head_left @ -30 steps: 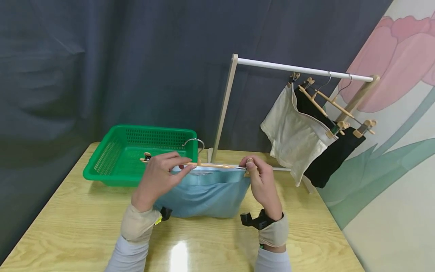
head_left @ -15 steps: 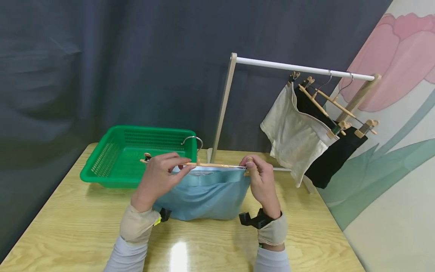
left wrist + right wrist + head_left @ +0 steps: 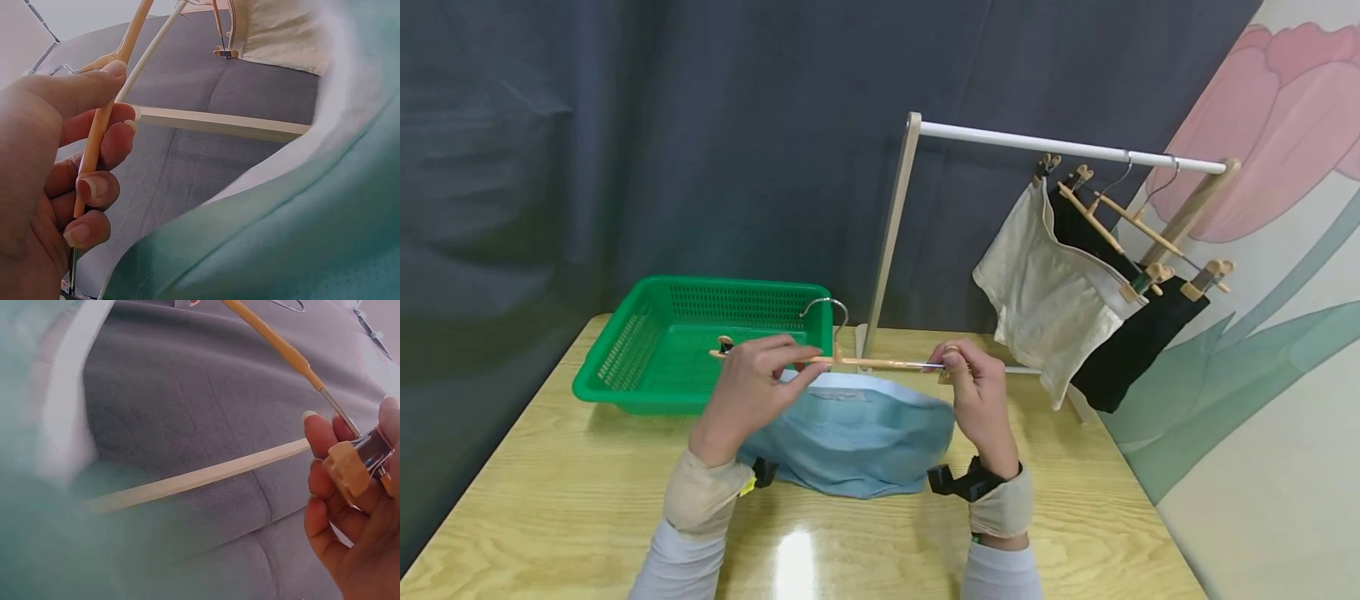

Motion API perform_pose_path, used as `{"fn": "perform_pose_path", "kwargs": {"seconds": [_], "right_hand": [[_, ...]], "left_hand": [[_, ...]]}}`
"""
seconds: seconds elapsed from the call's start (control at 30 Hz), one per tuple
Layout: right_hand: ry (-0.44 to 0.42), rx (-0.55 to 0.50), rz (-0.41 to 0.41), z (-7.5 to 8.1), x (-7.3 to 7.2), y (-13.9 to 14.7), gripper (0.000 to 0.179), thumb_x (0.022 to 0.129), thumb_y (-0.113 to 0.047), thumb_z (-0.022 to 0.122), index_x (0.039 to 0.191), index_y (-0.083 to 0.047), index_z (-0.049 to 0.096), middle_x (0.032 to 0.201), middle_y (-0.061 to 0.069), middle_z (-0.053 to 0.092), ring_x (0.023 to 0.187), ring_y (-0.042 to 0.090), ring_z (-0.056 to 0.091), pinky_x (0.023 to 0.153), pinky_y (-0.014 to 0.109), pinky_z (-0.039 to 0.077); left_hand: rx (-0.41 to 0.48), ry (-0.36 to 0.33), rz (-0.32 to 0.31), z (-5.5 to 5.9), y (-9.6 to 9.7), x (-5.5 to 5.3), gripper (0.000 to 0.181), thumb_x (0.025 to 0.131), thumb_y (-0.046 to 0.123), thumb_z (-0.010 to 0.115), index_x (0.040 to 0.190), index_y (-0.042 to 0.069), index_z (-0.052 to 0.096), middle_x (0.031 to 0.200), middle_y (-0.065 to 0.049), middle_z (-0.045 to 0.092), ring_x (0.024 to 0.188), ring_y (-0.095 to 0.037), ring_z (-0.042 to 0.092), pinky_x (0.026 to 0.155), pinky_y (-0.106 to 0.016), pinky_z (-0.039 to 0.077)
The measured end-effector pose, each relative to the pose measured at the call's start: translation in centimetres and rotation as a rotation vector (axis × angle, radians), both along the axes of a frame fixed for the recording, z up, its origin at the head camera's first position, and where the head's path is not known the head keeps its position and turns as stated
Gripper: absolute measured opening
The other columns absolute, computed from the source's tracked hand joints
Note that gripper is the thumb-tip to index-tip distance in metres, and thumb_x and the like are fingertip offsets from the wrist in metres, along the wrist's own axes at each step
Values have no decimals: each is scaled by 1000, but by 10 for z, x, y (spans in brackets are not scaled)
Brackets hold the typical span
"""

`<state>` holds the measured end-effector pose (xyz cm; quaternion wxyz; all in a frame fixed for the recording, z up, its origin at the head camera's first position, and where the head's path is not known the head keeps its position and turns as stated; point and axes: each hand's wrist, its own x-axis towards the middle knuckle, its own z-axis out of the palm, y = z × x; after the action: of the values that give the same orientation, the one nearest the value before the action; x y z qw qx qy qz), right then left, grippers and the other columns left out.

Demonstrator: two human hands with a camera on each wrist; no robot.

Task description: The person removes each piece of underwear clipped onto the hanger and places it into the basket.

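My left hand holds a wooden clip hanger by its bar, fingers curled round it in the left wrist view. At the bar's right end, my right hand pinches the hanger's clip. Light blue shorts with a pale inner waistband hang under the bar, and their right top corner stands apart from that clip. My left hand hides how their left corner meets the hanger. The left clip shows just beyond that hand, and the metal hook points up.
A green plastic basket stands behind my left hand on the wooden table. At the right, a rack with a white rail carries cream shorts and a black garment on clip hangers. A dark curtain backs the table.
The right top corner of the light blue shorts has come away from the right clip. Their waistband has dropped below the bar toward me. Both hands stay nearly in place on the hanger.
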<state>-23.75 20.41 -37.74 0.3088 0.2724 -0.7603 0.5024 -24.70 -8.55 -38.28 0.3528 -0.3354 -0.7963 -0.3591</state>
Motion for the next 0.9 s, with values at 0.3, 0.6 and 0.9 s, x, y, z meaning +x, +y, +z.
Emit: {"fn": "perform_pose_path", "kwargs": {"seconds": [0.3,0.6,0.9], "right_hand": [[-84,18,21,0,1,4,28,108,-11,47,89,-1,66,84,13,66,77,12,62,69,25,46],[77,163,-153,1,0,1,23,103,-12,60,123,-5,67,112,13,68,92,25,57,86,37,44],[220,345,-117,9,13,-31,29,95,-8,71,123,-2,69,120,13,70,112,31,63,97,42,50]], "left_hand": [[-11,-26,-11,-2,4,-2,14,81,14,86,96,12,84,77,4,72,48,1,34,46,-20,32],[-54,-38,23,-4,5,-2,14,84,19,84,96,12,83,73,4,68,50,0,34,48,-22,34],[-96,-24,25,-8,11,-6,13,86,20,83,93,10,83,69,3,65,50,-3,44,49,-21,39]]}}
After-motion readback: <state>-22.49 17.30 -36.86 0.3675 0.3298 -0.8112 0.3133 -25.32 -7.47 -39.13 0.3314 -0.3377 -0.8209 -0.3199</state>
